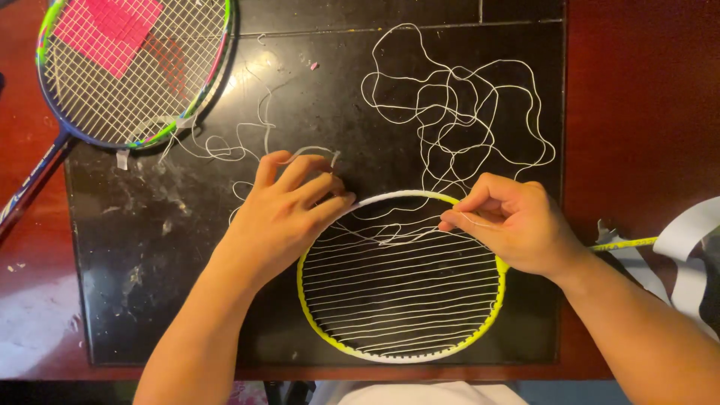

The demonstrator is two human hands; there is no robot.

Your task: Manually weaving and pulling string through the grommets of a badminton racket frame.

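Head view: a yellow racket frame (491,315) lies flat on the black mat (135,285), near the mat's front edge and right of its middle. Its shaft (622,244) runs out toward the right edge, so the long axis lies left to right across the person. Only parallel strings cross the frame so far, and they stop short of its far arc.

The left hand (281,217) rests on the far-left rim of the frame, its fingers (315,191) pressed close together and curled over the rim, where they grip a short white strip. The right hand (517,221) sits on the far-right rim, thumb and forefinger pinching the white string (450,105) just where it meets the frame. From that pinch the loose string runs away from the person, lying in tangled loops toward the mat's far right corner.

Both hands touch the frame; the right one is nearer the free string. A second, fully strung racket (135,67) lies well apart at the far left corner.
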